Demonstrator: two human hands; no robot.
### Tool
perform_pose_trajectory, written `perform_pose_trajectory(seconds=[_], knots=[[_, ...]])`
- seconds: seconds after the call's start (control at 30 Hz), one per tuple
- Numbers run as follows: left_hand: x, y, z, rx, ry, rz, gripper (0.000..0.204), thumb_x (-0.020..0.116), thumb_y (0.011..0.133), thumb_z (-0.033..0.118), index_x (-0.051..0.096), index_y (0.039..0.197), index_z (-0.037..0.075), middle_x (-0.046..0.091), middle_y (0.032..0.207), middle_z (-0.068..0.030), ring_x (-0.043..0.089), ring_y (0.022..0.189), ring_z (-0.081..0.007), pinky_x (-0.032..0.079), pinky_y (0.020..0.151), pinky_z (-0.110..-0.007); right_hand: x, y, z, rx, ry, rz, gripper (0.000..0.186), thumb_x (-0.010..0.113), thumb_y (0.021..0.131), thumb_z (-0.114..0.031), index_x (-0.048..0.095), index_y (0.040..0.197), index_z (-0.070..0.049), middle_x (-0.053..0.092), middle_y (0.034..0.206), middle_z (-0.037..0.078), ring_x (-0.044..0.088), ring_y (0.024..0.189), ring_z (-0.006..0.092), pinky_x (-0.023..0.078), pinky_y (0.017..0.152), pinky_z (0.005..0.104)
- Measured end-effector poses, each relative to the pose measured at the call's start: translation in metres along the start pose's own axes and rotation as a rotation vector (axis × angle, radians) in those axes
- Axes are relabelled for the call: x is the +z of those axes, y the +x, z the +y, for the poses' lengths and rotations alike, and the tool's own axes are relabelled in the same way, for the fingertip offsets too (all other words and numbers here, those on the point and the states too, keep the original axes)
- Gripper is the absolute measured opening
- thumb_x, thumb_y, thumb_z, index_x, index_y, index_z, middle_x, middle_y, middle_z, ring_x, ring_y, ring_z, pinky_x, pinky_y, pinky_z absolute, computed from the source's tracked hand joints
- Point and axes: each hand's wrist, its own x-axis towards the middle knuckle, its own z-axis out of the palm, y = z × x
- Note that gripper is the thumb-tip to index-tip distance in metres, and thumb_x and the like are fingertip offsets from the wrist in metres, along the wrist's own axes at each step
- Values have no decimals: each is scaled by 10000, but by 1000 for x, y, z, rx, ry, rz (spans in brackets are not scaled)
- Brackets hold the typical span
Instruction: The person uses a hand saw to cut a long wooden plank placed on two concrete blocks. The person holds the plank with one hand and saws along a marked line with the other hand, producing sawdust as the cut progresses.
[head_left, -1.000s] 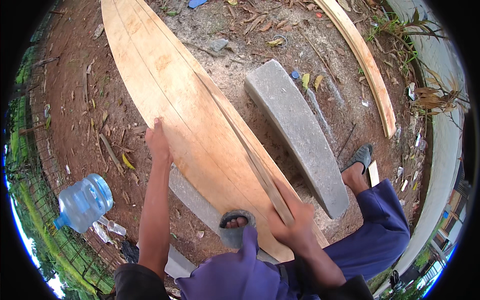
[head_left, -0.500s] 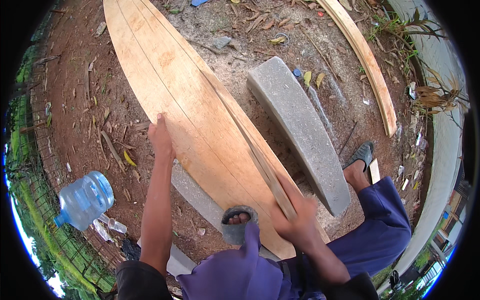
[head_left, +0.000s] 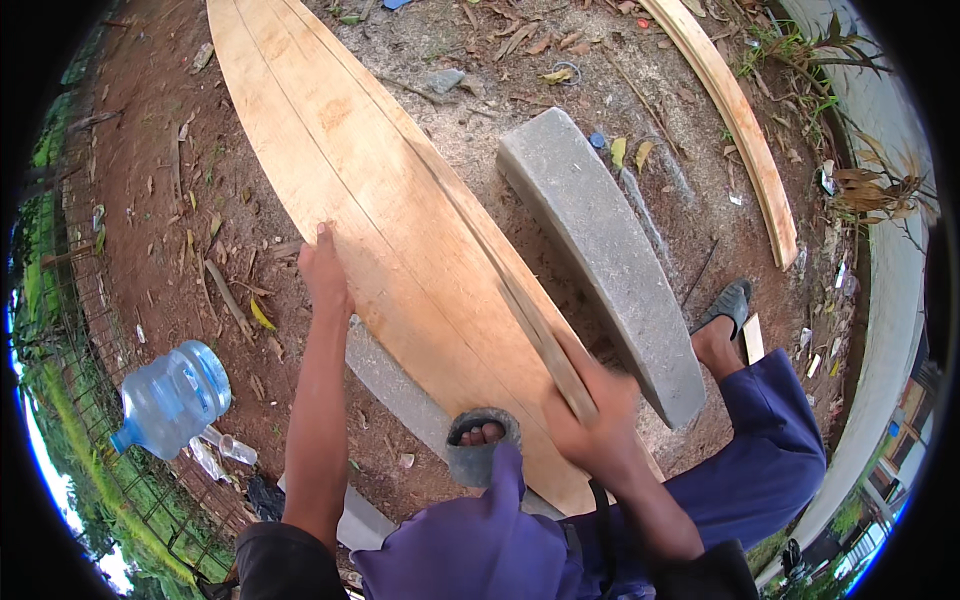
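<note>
A long, pale wooden board (head_left: 400,270) with dark lines along its length slants across the view, its near end beside my legs. My left hand (head_left: 325,270) grips its left edge, thumb on the top face and fingers hidden beneath. My right hand (head_left: 597,415), slightly blurred, is closed around the near end of a long, narrow brown-grey strip (head_left: 545,345). That strip lies along a dark slit near the board's right side; whether it is a blade or wood I cannot tell. My sandalled foot (head_left: 480,440) presses on the board near its end.
Right of the board lies a long concrete block (head_left: 600,260); another concrete piece (head_left: 390,375) shows under its left edge. A curved wooden piece (head_left: 745,130) lies at the far right. A clear blue water jug (head_left: 175,398) is at left. A pale wall (head_left: 870,390) borders the right.
My right hand and the strip have shifted slightly away from me. The left hand keeps its grip on the board's edge.
</note>
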Motion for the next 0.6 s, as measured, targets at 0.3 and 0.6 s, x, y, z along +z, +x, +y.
perform_pose_trajectory(seconds=[0.3,0.6], knots=[[16,-5,1,-1,48,-47,300,556,1060,283,578,1053,-16,635,1043,-105,614,908,-179,528,807,-361,56,105,10,-7,41,41,485,628,820,-78,607,1289,43,650,757,257,681,671,350,528,649,398],[6,-6,2,-23,42,0,257,533,1070,249,541,1013,-1,629,977,-93,616,850,-160,538,764,-335,-51,-77,-5,41,-86,-104,604,656,784,-12,556,1373,73,738,931,201,752,744,256,568,662,321]])
